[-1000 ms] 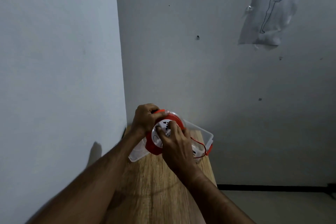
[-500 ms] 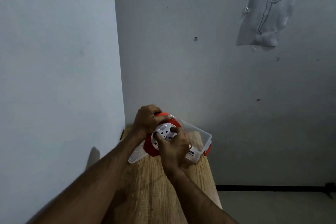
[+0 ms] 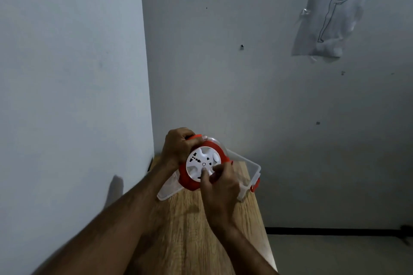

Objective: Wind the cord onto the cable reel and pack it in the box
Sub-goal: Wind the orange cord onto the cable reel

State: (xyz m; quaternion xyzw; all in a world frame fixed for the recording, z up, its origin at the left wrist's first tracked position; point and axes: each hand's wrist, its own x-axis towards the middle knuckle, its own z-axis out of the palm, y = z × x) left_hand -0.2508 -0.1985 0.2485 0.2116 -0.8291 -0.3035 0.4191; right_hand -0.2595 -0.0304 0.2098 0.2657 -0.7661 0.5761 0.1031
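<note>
Wooden table (image 3: pixel 190 225); cable reel (image 3: pixel 202 164) face toward camera; left hand (image 3: pixel 176 147) grips handle, right hand (image 3: pixel 220 182) pinches crank.

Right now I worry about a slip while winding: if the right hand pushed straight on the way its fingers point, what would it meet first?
The right hand points up-left, its fingertips already on the cable reel's white face. Past the reel, probably the left hand gripping its handle, though depth is unclear.

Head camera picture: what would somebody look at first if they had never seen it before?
Probably the bright orange cable reel with its white socket face, held up in the middle. The left hand grips its orange handle at the top, and the right hand pinches a part of the white face. Behind it a clear plastic box sits at the far end of the wooden table.
</note>
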